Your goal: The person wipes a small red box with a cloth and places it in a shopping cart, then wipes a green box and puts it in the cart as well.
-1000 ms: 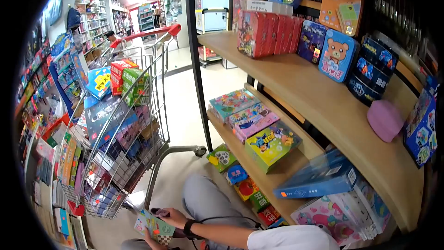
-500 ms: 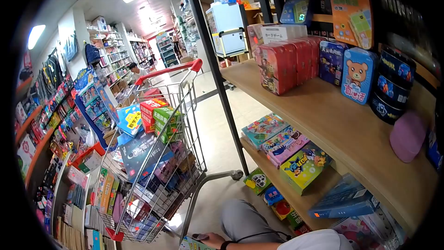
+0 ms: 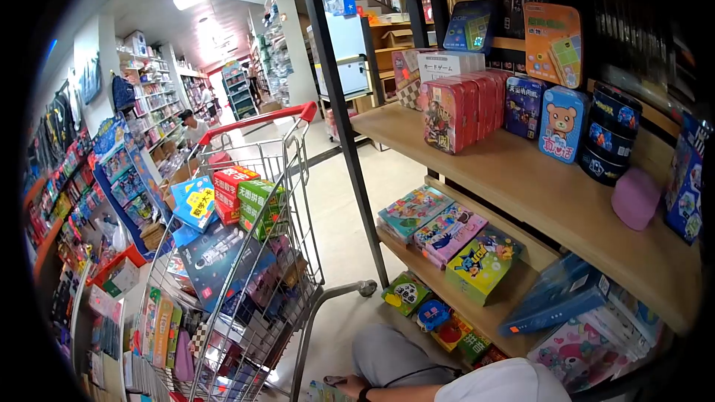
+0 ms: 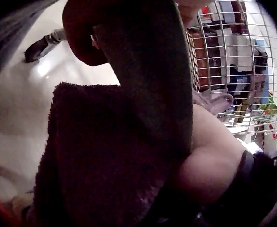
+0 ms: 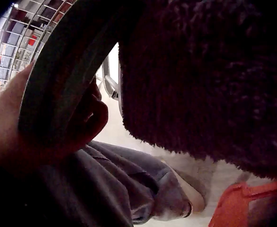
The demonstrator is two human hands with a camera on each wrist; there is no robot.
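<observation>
At the bottom edge of the head view, my right hand (image 3: 350, 385) grips a greyish-purple cloth (image 3: 337, 380) against a flat, colourful box (image 3: 322, 393). Most of that box lies outside the head view. In the left wrist view my left hand (image 4: 207, 153) has its fingers curled round the box, which appears as a dark slab (image 4: 148, 71). Dark purple fuzzy fabric (image 4: 96, 142) hangs below it. Curled fingers and the same fabric (image 5: 200, 85) show in the right wrist view, both in deep shadow. The left hand is out of the head view.
A wire shopping cart (image 3: 257, 115) full of boxed games and books stands ahead on the left. On the right, a wooden shelf (image 3: 417, 141) holds tins and boxes, with more boxes on its lower board. Stocked racks line the far left, with people further back.
The head view has tilted up, so the cart and shelf sit further right and the hands and box have dropped to the bottom edge. The right hand still holds the cloth.
</observation>
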